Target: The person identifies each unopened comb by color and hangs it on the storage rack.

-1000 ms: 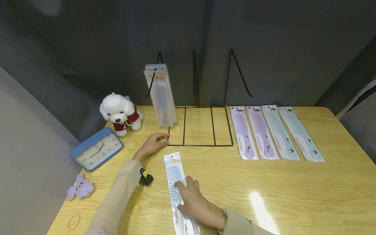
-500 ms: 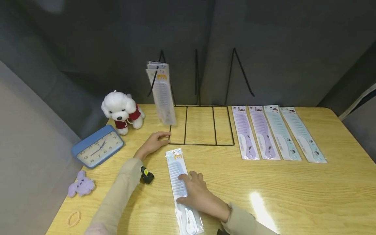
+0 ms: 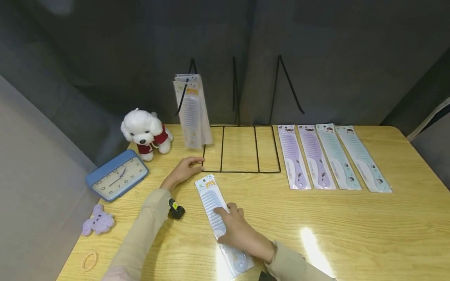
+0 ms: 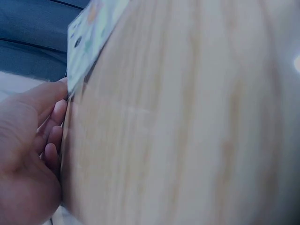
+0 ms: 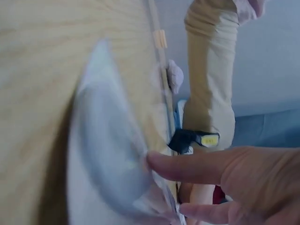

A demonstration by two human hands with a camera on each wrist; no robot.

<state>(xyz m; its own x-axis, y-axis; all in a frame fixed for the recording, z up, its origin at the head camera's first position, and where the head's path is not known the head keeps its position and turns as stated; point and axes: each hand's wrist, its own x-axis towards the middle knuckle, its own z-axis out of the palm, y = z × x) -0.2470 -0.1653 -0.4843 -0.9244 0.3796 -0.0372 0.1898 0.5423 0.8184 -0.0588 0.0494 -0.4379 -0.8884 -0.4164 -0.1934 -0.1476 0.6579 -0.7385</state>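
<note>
A packaged blue comb lies slanted in the head view, tilted up from the table in the right wrist view. My right hand grips it across the middle, thumb on one edge and fingers on the other. In the left wrist view, the printed top of its pack shows. My left hand pinches the front left corner of a black wire rack, with thumb and fingers at the wire. Several packaged combs hang from the rack's left hook.
To the rack's right lie two purple combs and two green combs, all packaged. A white toy dog, a blue clock, a purple plush toy and a beige ring line the left side.
The blue comb has turned, its lower end swinging right and its top tipping left, in my right hand's hold. My left hand stays at the rack's corner.
</note>
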